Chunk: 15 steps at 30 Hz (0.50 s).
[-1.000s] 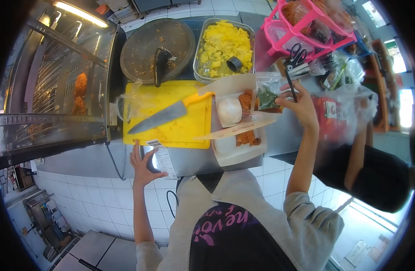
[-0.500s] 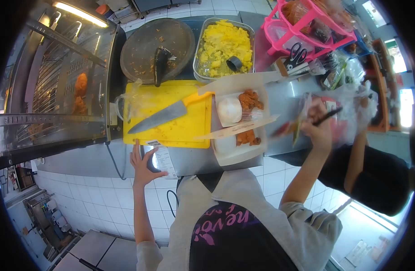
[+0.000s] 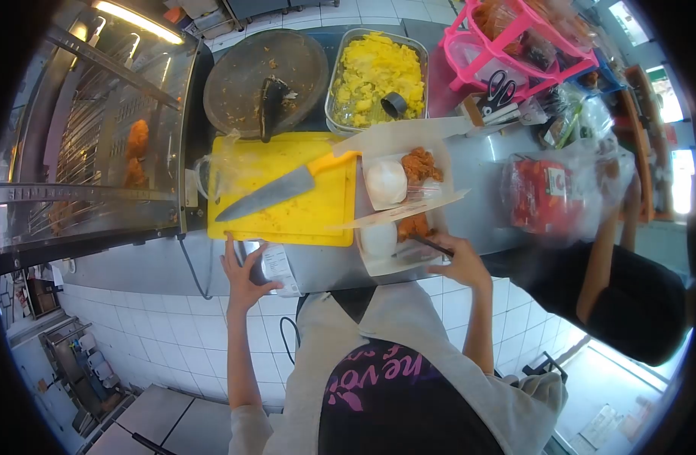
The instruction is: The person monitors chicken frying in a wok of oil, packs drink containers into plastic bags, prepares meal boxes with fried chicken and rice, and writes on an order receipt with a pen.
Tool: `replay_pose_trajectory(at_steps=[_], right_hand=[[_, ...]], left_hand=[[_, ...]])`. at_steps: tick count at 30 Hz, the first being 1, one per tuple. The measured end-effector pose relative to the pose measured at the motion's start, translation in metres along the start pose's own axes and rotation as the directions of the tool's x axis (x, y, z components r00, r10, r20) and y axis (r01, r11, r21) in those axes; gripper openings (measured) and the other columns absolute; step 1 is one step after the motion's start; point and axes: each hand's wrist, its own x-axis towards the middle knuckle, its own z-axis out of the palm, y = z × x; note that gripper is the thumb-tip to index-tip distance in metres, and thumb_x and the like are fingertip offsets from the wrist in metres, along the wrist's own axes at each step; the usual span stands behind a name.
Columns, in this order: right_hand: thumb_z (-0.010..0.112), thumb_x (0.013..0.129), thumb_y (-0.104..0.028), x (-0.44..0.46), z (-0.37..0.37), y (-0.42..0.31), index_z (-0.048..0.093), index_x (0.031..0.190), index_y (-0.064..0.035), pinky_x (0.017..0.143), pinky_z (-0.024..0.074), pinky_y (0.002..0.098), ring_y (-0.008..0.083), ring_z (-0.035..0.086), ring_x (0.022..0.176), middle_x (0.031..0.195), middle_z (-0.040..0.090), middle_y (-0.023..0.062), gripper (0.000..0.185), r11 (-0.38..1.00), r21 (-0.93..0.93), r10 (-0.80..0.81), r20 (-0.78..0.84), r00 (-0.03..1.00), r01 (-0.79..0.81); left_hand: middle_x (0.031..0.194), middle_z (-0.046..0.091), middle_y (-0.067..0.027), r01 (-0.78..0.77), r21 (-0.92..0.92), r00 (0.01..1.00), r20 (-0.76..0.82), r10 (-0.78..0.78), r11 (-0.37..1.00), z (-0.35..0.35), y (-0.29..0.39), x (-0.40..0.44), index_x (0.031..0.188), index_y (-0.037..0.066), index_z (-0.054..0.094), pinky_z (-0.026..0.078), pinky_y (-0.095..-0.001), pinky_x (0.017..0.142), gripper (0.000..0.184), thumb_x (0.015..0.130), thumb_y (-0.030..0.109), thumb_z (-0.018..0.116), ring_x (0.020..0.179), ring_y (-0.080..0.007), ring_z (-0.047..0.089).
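Observation:
My left hand (image 3: 246, 274) rests at the counter's front edge with thumb and fingers spread, a fingertip by the yellow cutting board (image 3: 287, 220). Just right of it lies a printed paper slip (image 3: 278, 271). In my right hand (image 3: 463, 263) is a slim black pen (image 3: 433, 244), its end over the front paper box (image 3: 390, 267). That box holds a white round bundle (image 3: 378, 239) and fried chicken (image 3: 413, 226). Behind it, a second open paper box (image 3: 431, 135) contains another white bundle (image 3: 386, 183) and fried chicken (image 3: 421, 165).
A large knife (image 3: 276, 193) lies on the board. Behind are a round dark chopping block (image 3: 242, 76) and a tray of yellow food (image 3: 378, 72). A glass warmer (image 3: 98, 152) stands left. At right are a pink rack (image 3: 515, 34), a red packet (image 3: 541, 193) and another person's arm (image 3: 602, 250).
My right hand has come left and toward me with the pen, from beside the red packet to the front box. My left hand has barely moved.

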Motion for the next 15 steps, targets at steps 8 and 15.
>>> replay_pose_trajectory(at_steps=[8, 15], right_hand=[[0.077, 0.069, -0.014, 0.017, 0.055, -0.048, 0.060, 0.115, -0.0126, 0.068, 0.0529, 0.0399, 0.0293, 0.067, 0.079, 0.117, 0.063, 0.0098, 0.049, 0.887, -0.341, -0.377, -0.143, 0.915, 0.312], [0.075, 0.066, -0.012, 0.038, 0.094, -0.031, 0.053, 0.128, -0.0179, 0.056, 0.0521, 0.0374, 0.0304, 0.067, 0.074, 0.124, 0.050, 0.0198, 0.066, 0.748, -0.602, -0.370, -0.026, 0.929, 0.281]], left_hand=[[0.135, 0.051, -0.0138, 0.026, -0.396, 0.965, -0.230, -0.126, 0.918, 0.048, -0.003, -0.031, 0.094, 0.012, 0.073, 0.046, -0.0379, 0.096, 0.031, 0.068, -0.005, 0.077, 0.119, -0.0344, 0.052], [0.130, 0.053, -0.0120, -0.057, -0.712, 0.940, -0.275, -0.204, 0.700, 0.004, 0.056, 0.024, 0.107, 0.003, 0.055, 0.046, -0.0375, 0.100, 0.030, 0.082, -0.013, 0.055, 0.121, -0.0260, 0.054]])
